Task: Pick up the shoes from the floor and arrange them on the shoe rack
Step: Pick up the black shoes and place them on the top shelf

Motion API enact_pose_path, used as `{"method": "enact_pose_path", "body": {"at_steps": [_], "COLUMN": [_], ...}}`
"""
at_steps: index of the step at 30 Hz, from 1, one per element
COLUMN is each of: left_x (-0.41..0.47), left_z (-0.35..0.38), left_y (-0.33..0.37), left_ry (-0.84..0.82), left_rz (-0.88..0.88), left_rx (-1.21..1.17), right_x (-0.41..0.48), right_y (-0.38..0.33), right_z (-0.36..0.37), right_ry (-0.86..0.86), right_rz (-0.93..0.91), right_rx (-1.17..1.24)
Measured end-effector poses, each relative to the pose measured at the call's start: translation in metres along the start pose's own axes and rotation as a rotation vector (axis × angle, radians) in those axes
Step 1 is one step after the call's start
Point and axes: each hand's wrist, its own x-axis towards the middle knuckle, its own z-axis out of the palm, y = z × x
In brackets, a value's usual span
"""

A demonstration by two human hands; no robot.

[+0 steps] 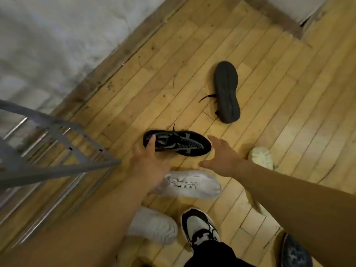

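A black sneaker with grey stripes point(181, 143) lies upright on the wooden floor in the middle. My left hand point(149, 162) reaches over its heel end with straight fingers, one fingertip overlapping the shoe. My right hand point(221, 155) is spread open just right of its toe, apart from it. A second black shoe point(227, 91) lies sole up farther away. A white sneaker point(192, 185) sits below my hands, another white one point(154, 225) nearer me, and a pale shoe point(261, 157) at the right. The grey metal shoe rack point(57, 143) stands at the left.
A white wall point(67, 35) with a wooden skirting runs along the upper left. My own foot in a black and white sneaker point(200, 226) stands at the bottom centre. A dark patterned shoe point(294, 253) shows at the bottom right edge.
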Motion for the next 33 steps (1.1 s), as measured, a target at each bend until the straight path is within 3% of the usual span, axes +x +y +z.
{"method": "enact_pose_path", "body": {"at_steps": [3, 8, 12, 16, 21, 25, 30, 33], "left_x": [0.053, 0.1, 0.068, -0.009, -0.156, -0.252, -0.319, -0.33], "left_z": [0.016, 0.031, 0.026, 0.003, -0.039, -0.047, 0.001, 0.052], "left_y": [-0.017, -0.036, -0.048, -0.045, -0.005, 0.069, 0.16, 0.185], "left_ry": [0.066, 0.03, 0.022, 0.098, 0.249, 0.211, 0.174, 0.08], "left_rz": [0.054, 0.165, 0.172, 0.318, 0.489, 0.647, 0.719, 0.683], "left_rx": [-0.077, -0.377, -0.709, -0.719, -0.441, -0.13, 0.128, 0.147], "right_x": [0.04, 0.075, 0.044, -0.031, -0.151, -0.214, -0.269, -0.284], "right_y": [0.014, 0.018, 0.011, 0.008, 0.05, 0.106, 0.178, 0.223], "right_z": [0.023, 0.047, 0.03, 0.014, 0.044, 0.051, 0.023, 0.017], "right_ry": [0.075, 0.216, 0.334, 0.391, 0.347, 0.328, 0.403, 0.528], "right_rz": [0.01, -0.011, -0.184, -0.381, -0.406, -0.394, -0.401, -0.333], "right_rx": [0.17, 0.527, 0.531, 0.791, 1.233, 1.506, 1.681, 1.674]}}
